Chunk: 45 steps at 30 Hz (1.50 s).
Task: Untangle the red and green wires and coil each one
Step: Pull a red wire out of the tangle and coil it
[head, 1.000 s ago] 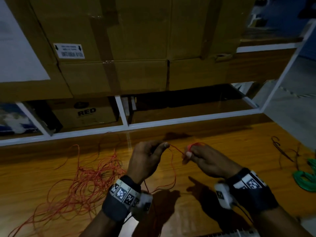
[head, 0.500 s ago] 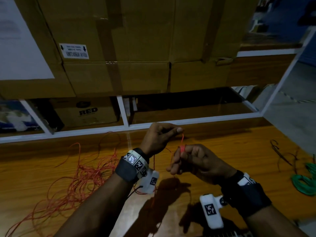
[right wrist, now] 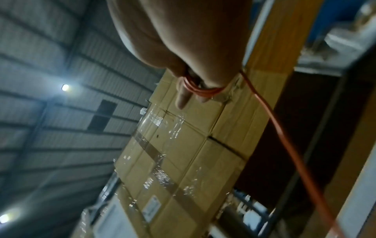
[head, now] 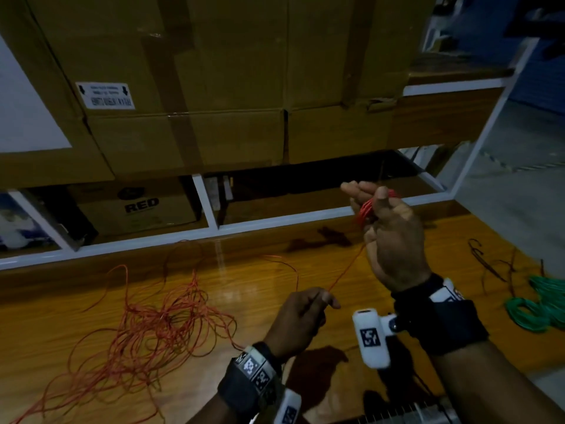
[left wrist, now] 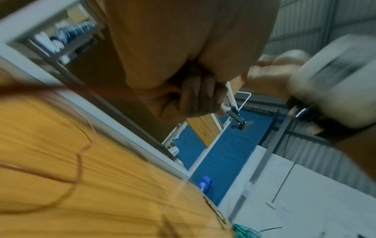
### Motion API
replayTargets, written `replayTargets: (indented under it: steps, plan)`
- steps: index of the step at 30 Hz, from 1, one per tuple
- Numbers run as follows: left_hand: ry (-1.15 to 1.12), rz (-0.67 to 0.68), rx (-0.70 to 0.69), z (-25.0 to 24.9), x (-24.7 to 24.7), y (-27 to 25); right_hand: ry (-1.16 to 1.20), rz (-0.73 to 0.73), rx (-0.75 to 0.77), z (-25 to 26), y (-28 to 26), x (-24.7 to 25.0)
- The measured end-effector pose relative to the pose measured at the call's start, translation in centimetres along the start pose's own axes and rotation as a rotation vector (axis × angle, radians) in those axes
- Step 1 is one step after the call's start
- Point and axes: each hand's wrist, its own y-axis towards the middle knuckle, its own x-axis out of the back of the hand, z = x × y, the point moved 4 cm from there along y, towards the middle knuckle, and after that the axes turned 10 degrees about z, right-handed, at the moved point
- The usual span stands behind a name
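Note:
A loose tangle of red wire lies on the wooden table at the left. One taut strand runs from my left hand, which pinches it low over the table, up to my right hand. The right hand is raised, with several turns of red wire wound round its fingers and the thumb pressing on them. In the left wrist view the left hand's curled fingers show, blurred. A green wire coil rests at the table's right edge, clear of both hands.
Large cardboard boxes stand on a white-framed shelf right behind the table. A box marked RED sits in the shelf's lower bay. A few dark wire scraps lie near the green coil.
My right hand has risen up and to the right with the wound red wire. My left hand has dropped toward the table, drawing the strand taut between them.

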Motion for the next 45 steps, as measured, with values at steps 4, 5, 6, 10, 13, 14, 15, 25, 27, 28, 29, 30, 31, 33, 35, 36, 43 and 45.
replayTargets:
  steps: [4, 5, 6, 10, 13, 14, 15, 25, 27, 28, 29, 30, 31, 33, 35, 36, 43, 45]
  plan:
    - [0.222, -0.073, 0.007, -0.4, 2.6, -1.3, -0.782, -0.005, -0.008, -1.3, -0.5, 1.8]
    - [0.272, -0.092, 0.009, -0.7, 3.5, -1.5, -0.903, 0.064, -0.057, -2.0, -0.8, 1.8]
    - [0.296, -0.117, 0.013, -1.2, 4.3, -1.7, -1.011, 0.140, -0.109, -2.6, -1.2, 1.6]
    - [0.381, -0.170, -0.015, -3.9, 7.2, -2.1, -1.228, 0.378, -0.276, -4.6, -2.5, 0.4]
    - [0.420, -0.182, -0.078, -5.6, 9.2, -1.7, -1.196, 0.537, -0.427, -6.1, -3.5, -0.4]
    - [0.430, -0.179, -0.105, -6.1, 9.8, -1.4, -1.157, 0.581, -0.470, -6.4, -3.9, -0.7]
    - [0.445, -0.171, -0.126, -6.4, 10.2, -1.1, -1.085, 0.620, -0.515, -6.8, -4.3, -0.8]
    - [0.296, -0.122, -0.258, -8.2, 10.4, 2.7, 0.180, 0.819, -0.589, -6.0, -6.2, -3.6]
    - [0.222, -0.143, -0.244, -7.8, 9.6, 3.4, 0.283, 0.775, -0.552, -5.7, -6.0, -3.8]
    - [0.171, -0.142, -0.241, -7.4, 9.1, 3.5, 0.324, 0.746, -0.536, -5.4, -5.8, -3.7]
    - [0.108, -0.125, -0.239, -7.2, 8.4, 3.5, 0.363, 0.723, -0.527, -5.1, -5.7, -3.7]
    - [0.032, -0.090, -0.237, -7.0, 7.5, 3.4, 0.407, 0.704, -0.528, -4.6, -5.5, -3.7]
    - [-0.020, -0.054, -0.236, -7.0, 6.5, 3.1, 0.469, 0.685, -0.525, -4.2, -5.3, -3.6]
    - [-0.048, -0.044, -0.230, -6.7, 4.8, 2.7, 0.660, 0.604, -0.483, -3.4, -4.7, -3.5]
    - [-0.080, -0.051, -0.179, -6.1, 3.5, 2.7, 0.706, 0.453, -0.384, -3.0, -3.7, -3.0]
    - [-0.084, -0.044, -0.144, -5.9, 3.0, 2.6, 0.675, 0.372, -0.328, -2.9, -3.1, -2.7]
    - [0.261, -0.011, 0.017, -2.7, 2.7, 0.1, -0.506, -0.009, -0.042, -2.6, -0.4, 3.2]
    - [0.355, -0.082, 0.018, -2.7, 3.7, -0.6, -1.015, 0.132, -0.072, -3.9, -0.8, 3.8]
